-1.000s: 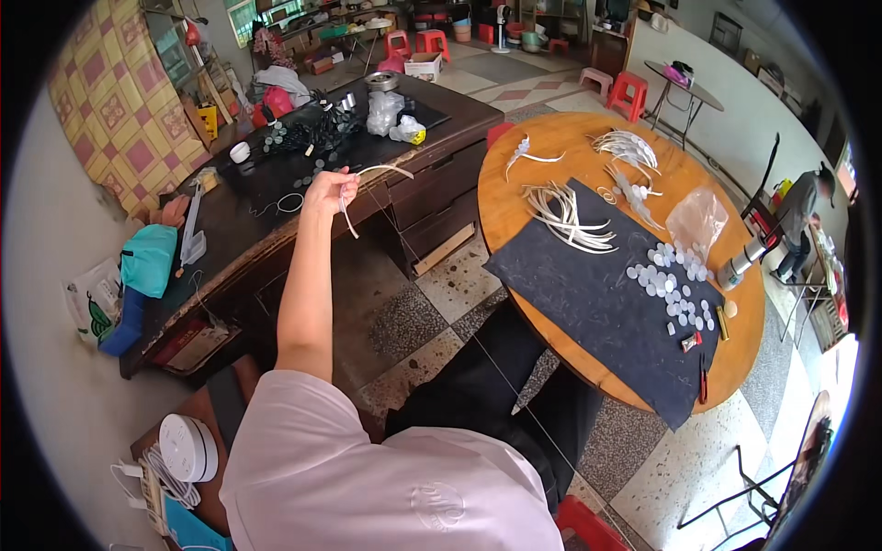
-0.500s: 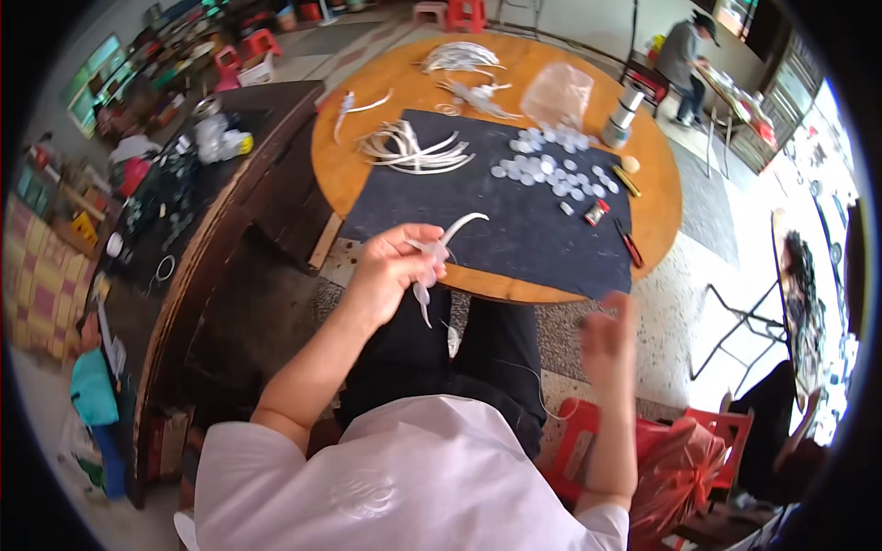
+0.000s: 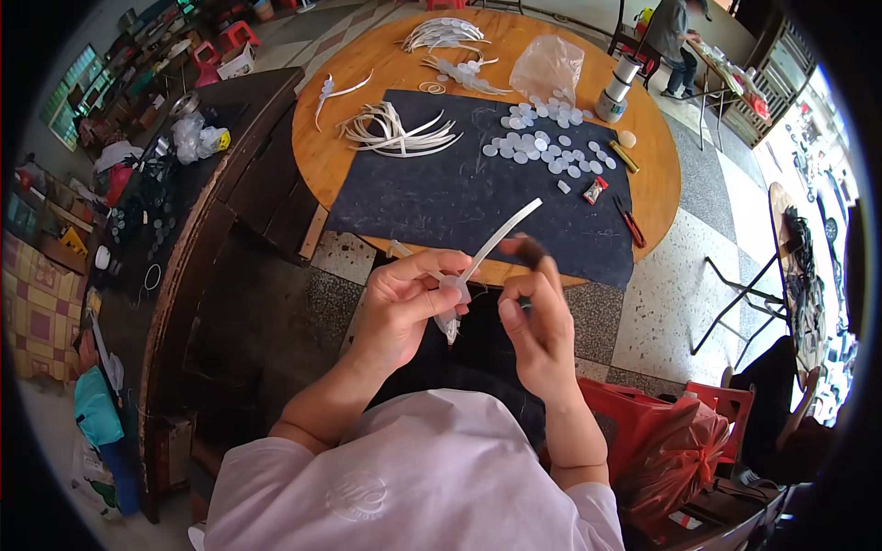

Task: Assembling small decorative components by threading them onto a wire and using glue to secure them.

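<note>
My left hand pinches a small bundle over my lap, thumb and fingers pressed on it. From the bundle a pale flat curved strip sticks up to the right. Translucent whitish pieces show below the fingers. Just right of it hovers my right hand, its fingers curled and the raised forefinger dark and blurred; whatever it holds cannot be made out. On the table's dark mat lie a pile of similar white strips and many translucent discs.
The round wooden table also bears tied strip bundles, a plastic bag, a thread cone and red-handled pliers. A dark bench stands left. A red bag lies right. One person works far right.
My right hand has come in from the right, up beside the left. My left hand has moved slightly right and lower, and the strip now points up to the right.
</note>
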Demonstrator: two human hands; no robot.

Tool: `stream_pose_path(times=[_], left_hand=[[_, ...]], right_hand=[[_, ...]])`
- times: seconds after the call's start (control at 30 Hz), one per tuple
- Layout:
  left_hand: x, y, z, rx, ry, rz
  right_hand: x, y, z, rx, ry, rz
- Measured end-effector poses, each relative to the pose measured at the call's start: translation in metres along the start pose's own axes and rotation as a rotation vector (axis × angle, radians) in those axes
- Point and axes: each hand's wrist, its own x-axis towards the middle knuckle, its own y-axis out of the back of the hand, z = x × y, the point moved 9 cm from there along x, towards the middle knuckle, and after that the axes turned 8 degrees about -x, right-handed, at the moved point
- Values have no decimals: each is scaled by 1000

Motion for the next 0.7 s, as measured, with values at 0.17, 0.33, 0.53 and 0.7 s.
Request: stream_pose_path(times=[0.17, 0.33, 0.53, 0.7], left_hand=[[6, 5, -3, -3, 66, 8], [7, 14, -8, -90, 197, -21], [23, 22, 5, -87, 108, -2], [46, 5, -25, -12, 311, -69]], right_hand=[[-36, -47, 44, 986, -847, -257], [-36, -1, 77, 677, -604, 27], [-59, 50, 118, 519, -619, 208], [-79, 81, 146, 354, -743, 222]])
